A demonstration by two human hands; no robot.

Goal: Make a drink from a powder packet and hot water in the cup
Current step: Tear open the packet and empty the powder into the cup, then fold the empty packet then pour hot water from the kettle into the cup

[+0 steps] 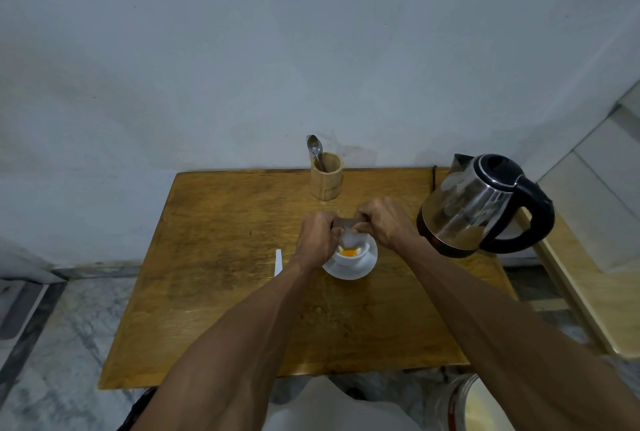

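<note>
A white cup (349,257) stands on a white saucer (363,268) in the middle of the wooden table (225,257). Orange powder (348,252) lies in the bottom of the cup. My left hand (317,236) and my right hand (382,222) both grip a small powder packet (344,222), held across the cup just above its rim. The packet's lower part hangs pale and blurred over the cup. A steel electric kettle (485,203) with a black handle stands to the right of the cup.
A bamboo holder (326,176) with a metal spoon (315,148) stands at the table's back edge by the wall. A white torn strip (278,262) lies left of the saucer. A bucket (464,403) sits on the floor at the lower right.
</note>
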